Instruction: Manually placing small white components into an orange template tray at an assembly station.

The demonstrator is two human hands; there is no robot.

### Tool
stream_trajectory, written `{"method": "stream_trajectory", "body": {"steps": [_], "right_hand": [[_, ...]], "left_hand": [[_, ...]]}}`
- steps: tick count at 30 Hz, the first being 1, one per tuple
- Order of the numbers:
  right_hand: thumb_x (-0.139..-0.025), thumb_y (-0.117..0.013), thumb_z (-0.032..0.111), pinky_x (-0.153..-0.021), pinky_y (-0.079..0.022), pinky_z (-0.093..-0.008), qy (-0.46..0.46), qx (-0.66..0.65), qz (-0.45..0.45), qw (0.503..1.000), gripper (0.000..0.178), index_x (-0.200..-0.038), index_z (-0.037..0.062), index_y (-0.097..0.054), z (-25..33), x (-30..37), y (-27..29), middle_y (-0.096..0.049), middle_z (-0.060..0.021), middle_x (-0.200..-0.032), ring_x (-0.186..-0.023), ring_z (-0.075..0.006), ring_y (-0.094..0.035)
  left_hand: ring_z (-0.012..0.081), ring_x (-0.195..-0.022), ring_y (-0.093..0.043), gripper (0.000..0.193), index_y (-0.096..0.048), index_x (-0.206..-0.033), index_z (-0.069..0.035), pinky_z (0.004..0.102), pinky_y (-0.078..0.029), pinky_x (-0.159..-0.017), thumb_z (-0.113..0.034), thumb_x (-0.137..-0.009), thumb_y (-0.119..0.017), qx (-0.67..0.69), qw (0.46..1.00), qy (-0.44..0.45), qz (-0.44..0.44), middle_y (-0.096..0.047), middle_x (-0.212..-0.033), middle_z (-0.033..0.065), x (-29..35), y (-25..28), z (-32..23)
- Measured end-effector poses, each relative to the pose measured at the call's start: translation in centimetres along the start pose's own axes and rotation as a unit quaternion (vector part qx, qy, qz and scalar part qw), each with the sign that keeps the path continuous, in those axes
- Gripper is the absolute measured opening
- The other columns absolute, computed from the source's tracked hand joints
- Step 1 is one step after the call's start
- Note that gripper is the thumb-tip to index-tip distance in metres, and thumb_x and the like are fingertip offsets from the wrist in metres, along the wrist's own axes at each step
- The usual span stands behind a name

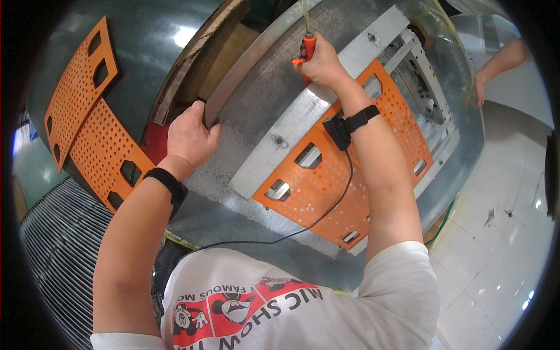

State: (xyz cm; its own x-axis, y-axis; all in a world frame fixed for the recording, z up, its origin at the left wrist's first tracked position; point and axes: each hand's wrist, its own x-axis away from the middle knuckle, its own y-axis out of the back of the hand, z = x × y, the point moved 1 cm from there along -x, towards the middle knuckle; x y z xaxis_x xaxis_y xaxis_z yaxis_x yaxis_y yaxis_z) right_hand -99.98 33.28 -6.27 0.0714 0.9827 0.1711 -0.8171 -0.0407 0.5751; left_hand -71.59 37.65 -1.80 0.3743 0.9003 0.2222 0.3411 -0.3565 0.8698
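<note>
My right hand (322, 63) is wrapped around an orange-handled tool (309, 44) with a thin pale tube at its upper end. It is over the far edge of a grey metal bar (329, 93). My left hand (191, 135) is closed at the lower end of a curved metal rim (233, 84). A dark piece shows between its thumb and fingers; what it grips is mostly hidden. Between my arms, an orange perforated plate (326, 181) with angular cut-outs lies against the bar, on a large grey metal surface (233, 151).
More orange perforated plates (105, 131) lie at the left, above a ribbed dark hose or stack (61, 233). A slotted metal frame (429, 87) stands beyond the plate. Another person's arm (504, 61) reaches in at the right. A black cable (315, 224) runs from my right wrist strap to my body.
</note>
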Motion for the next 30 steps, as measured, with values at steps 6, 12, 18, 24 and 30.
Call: {"method": "stream_trajectory", "body": {"steps": [6,12,18,24,30], "right_hand": [[-0.058,-0.073,0.008,-0.066,-0.044,-0.0293,0.011,-0.009,-0.005,1.0,0.042,-0.089,0.0044,-0.046,-0.8,-0.1,-0.2,-0.051,-0.0049,-0.077,-0.071,-0.0166,-0.051],[-0.055,-0.075,0.011,-0.064,-0.044,-0.0312,0.018,-0.016,-0.017,1.0,0.043,-0.086,0.0035,-0.046,-0.7,-0.2,-0.7,-0.053,-0.0071,-0.075,-0.069,-0.0191,-0.052],[-0.055,-0.076,0.012,-0.061,-0.045,-0.0315,0.031,0.009,-0.096,0.995,0.045,-0.087,0.0026,-0.045,-1.2,-0.6,0.5,-0.052,-0.008,-0.074,-0.067,-0.02,-0.053],[-0.062,-0.074,0.014,-0.055,-0.041,-0.0311,0.016,-0.017,-0.302,0.953,0.042,-0.087,0.0045,-0.042,0.8,-3.1,7.8,-0.047,-0.0052,-0.067,-0.06,-0.018,-0.048],[-0.064,-0.072,0.006,-0.051,-0.04,-0.0306,0.027,-0.086,-0.417,0.905,0.037,-0.085,0.0037,-0.042,6.2,-1.7,17.1,-0.046,-0.0031,-0.066,-0.056,-0.0151,-0.046]], "left_hand": [[0.039,-0.076,-0.052,0.027,-0.042,-0.082,-0.002,0.0423,-0.042,-0.067,-0.022,-0.073,-0.058,0.011,1.0,0.007,0.026,-0.053,-0.075,0.0219,-0.1,-0.1,-0.1],[0.0385,-0.075,-0.053,0.026,-0.044,-0.08,-0.002,0.0428,-0.043,-0.066,-0.022,-0.072,-0.058,0.009,1.0,0.004,0.008,-0.054,-0.074,0.0207,-0.2,-0.1,0.3],[0.0384,-0.074,-0.054,0.024,-0.046,-0.08,-0.003,0.044,-0.043,-0.065,-0.021,-0.071,-0.059,0.019,1.0,-0.002,-0.01,-0.055,-0.072,0.0197,-0.2,0.0,-0.1],[0.0395,-0.076,-0.052,0.023,-0.044,-0.08,-0.003,0.044,-0.042,-0.064,-0.017,-0.07,-0.06,0.043,0.998,-0.026,-0.028,-0.055,-0.076,0.0193,-0.1,-0.4,0.8],[0.0399,-0.075,-0.052,0.024,-0.042,-0.08,-0.002,0.0432,-0.042,-0.064,-0.016,-0.071,-0.059,0.034,0.999,-0.028,-0.027,-0.054,-0.076,0.0206,0.0,-0.1,1.0]]}}
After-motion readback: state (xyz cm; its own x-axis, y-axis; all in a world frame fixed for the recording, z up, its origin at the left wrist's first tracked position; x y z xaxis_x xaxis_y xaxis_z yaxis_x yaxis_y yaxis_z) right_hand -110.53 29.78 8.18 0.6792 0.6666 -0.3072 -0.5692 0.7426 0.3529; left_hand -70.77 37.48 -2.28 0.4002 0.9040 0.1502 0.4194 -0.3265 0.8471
